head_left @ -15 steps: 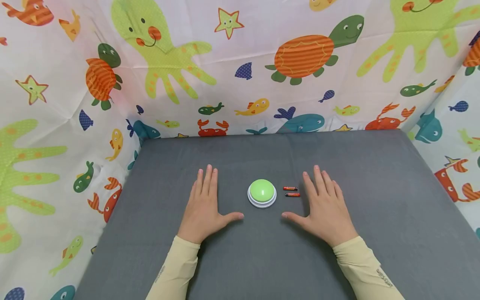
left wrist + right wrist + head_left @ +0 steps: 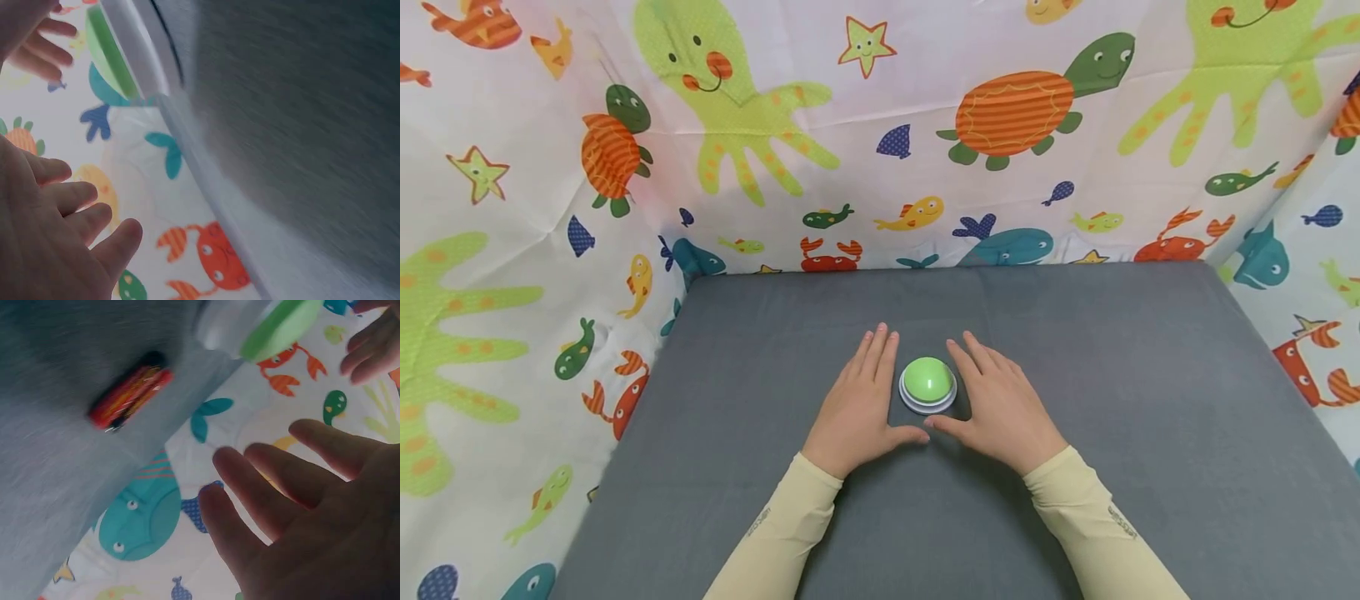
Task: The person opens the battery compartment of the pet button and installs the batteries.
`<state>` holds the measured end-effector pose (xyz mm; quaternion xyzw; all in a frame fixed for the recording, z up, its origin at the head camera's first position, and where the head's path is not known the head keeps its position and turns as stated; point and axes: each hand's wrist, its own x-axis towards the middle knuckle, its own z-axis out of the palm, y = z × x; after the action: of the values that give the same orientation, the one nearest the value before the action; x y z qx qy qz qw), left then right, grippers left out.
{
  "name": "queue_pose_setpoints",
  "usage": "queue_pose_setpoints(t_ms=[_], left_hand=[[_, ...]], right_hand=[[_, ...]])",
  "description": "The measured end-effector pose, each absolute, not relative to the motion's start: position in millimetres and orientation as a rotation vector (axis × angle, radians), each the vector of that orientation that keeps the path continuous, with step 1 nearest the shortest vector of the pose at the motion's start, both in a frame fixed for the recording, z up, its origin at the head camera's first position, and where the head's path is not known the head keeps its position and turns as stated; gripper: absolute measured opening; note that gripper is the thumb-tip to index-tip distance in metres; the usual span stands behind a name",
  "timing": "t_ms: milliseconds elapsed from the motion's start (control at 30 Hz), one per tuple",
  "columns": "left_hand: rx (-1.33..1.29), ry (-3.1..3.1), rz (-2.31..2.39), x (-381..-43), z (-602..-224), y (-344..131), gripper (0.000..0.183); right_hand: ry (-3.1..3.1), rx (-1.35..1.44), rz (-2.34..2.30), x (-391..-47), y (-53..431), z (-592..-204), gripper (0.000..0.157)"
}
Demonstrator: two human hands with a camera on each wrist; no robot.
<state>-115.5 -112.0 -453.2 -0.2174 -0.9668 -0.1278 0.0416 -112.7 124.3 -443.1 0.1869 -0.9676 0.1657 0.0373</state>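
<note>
A round push button [image 2: 927,381] with a green dome and a white base sits on the grey table. My left hand [image 2: 856,408] is held just to its left, fingers straight and thumb spread toward the near side. On the button's right, my right hand [image 2: 1003,408] has its fingers extended in the same way. Neither hand holds anything. In the right wrist view, two red and black batteries [image 2: 130,392] lie side by side on the table. The right hand hides them in the head view.
The grey table [image 2: 760,333] is backed by a white curtain [image 2: 850,183] printed with sea animals, which also hangs along the left and right sides.
Both hands have moved inward toward the button, the left one rightward and the right one leftward. The right hand now covers the batteries in the head view.
</note>
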Motion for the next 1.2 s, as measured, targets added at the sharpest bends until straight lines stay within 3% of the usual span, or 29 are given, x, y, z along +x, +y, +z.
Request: queue_pose_setpoints(t_ms=[467, 867, 1200], left_hand=[[-0.749, -3.083, -0.672, -127.5, -447.8, -85.7, 0.127], [-0.766, -3.072, -0.551, -128.2, -451.3, -84.4, 0.111], [-0.781, -3.002, -0.492, -130.9, -456.6, -86.0, 0.085]], right_hand=[[-3.001, 0.657, 0.747, -126.9, 115.2, -447.9, 0.095], [-2.997, 0.648, 0.717, -131.4, 117.4, -458.8, 0.08], [-2.941, 0.699, 0.719, -133.7, 115.7, -466.4, 0.07]])
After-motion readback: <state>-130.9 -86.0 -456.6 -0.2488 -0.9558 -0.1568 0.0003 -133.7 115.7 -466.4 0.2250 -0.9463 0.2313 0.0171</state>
